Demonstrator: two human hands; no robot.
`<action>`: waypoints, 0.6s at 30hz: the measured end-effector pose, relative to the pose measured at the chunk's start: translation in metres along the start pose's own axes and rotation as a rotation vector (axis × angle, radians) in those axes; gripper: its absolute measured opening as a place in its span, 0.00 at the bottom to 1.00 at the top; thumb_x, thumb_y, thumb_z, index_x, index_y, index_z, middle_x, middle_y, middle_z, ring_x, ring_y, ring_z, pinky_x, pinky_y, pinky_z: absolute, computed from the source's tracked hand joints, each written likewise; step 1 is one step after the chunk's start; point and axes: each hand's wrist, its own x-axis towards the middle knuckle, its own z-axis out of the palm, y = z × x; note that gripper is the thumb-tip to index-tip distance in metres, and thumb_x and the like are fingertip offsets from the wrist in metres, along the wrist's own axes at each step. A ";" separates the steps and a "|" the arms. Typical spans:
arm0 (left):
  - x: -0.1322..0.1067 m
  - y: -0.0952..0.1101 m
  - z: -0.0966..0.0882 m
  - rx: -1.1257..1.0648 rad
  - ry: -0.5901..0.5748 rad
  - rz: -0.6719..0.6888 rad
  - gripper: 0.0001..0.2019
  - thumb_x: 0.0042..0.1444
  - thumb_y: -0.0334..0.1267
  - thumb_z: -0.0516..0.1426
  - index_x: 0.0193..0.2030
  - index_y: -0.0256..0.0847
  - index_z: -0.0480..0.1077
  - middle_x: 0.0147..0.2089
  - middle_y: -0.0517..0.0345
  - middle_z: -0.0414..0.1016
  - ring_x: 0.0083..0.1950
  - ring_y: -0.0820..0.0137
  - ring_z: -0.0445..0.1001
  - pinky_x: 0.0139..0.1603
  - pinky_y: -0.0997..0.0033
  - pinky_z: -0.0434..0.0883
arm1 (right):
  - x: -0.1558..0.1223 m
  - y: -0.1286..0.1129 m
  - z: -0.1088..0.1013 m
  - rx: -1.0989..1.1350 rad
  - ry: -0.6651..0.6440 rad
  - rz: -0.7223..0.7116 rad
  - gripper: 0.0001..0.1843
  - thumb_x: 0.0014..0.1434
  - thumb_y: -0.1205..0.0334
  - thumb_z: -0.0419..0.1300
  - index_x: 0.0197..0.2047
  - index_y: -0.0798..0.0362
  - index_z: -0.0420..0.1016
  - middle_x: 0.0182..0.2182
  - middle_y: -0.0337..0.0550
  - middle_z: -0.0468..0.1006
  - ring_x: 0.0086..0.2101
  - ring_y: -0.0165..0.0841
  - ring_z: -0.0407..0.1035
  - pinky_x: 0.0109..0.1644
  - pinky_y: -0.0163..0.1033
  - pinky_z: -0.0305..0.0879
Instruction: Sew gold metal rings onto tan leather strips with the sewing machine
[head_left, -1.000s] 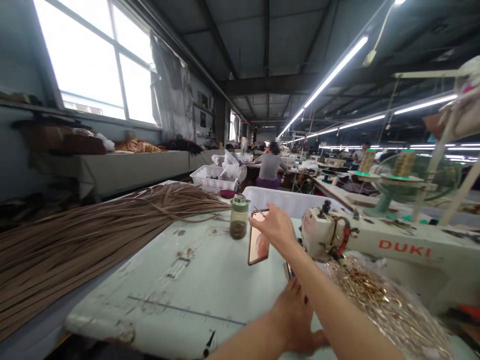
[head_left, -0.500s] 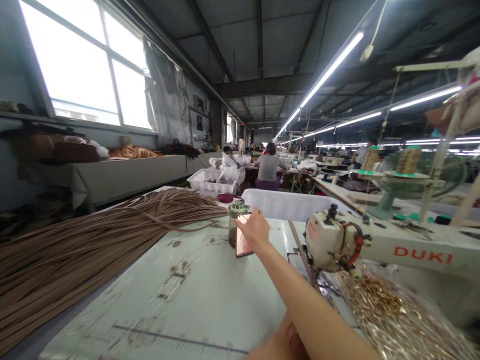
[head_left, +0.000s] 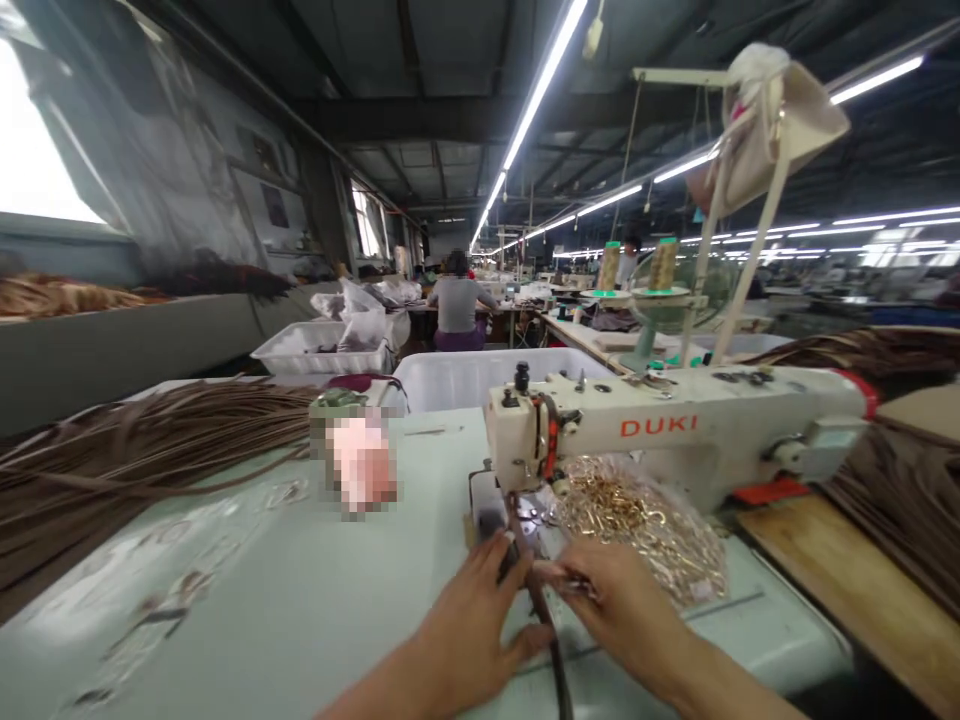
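Observation:
A white DUKI sewing machine (head_left: pixel 675 425) stands on the pale green table (head_left: pixel 285 590). A dark brown strap (head_left: pixel 541 610) runs from under its needle toward me. My left hand (head_left: pixel 472 620) lies flat on the table with its fingers pressed beside the strap. Just right of the strap, my right hand (head_left: pixel 622 605) pinches a small shiny piece against it. A phone (head_left: pixel 361 462) leans upright against a small jar (head_left: pixel 339 405) at mid-table, away from both hands.
A clear bag of gold metal fittings (head_left: pixel 637 515) lies under the machine arm. Bundled brown straps (head_left: pixel 150 440) cover the table's left. White bins (head_left: pixel 457 375) stand behind. A thread stand (head_left: pixel 750 200) rises at right. A person (head_left: pixel 456 305) sits far ahead.
My right hand has let go of the phone, left it propped by the jar, and come back to the strap at the needle. The view has swung right.

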 end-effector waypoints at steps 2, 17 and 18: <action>0.003 -0.002 0.001 0.044 -0.066 -0.037 0.35 0.61 0.59 0.50 0.67 0.36 0.55 0.67 0.33 0.51 0.66 0.43 0.53 0.60 0.42 0.62 | -0.018 0.032 -0.005 -0.039 -0.035 0.008 0.14 0.67 0.60 0.51 0.30 0.51 0.72 0.28 0.37 0.74 0.31 0.33 0.69 0.35 0.35 0.59; -0.001 -0.042 0.057 0.194 0.052 0.084 0.47 0.54 0.64 0.55 0.71 0.45 0.37 0.69 0.38 0.49 0.67 0.43 0.53 0.59 0.47 0.65 | 0.032 0.073 0.017 0.005 -0.177 -0.281 0.13 0.63 0.66 0.53 0.47 0.43 0.74 0.45 0.36 0.75 0.47 0.35 0.64 0.50 0.40 0.63; -0.002 -0.045 0.063 0.201 0.074 0.092 0.47 0.54 0.64 0.55 0.71 0.46 0.37 0.69 0.38 0.49 0.67 0.43 0.53 0.58 0.46 0.66 | 0.031 0.073 0.017 -0.003 -0.189 -0.282 0.14 0.63 0.66 0.53 0.48 0.43 0.73 0.45 0.36 0.75 0.48 0.36 0.64 0.50 0.40 0.63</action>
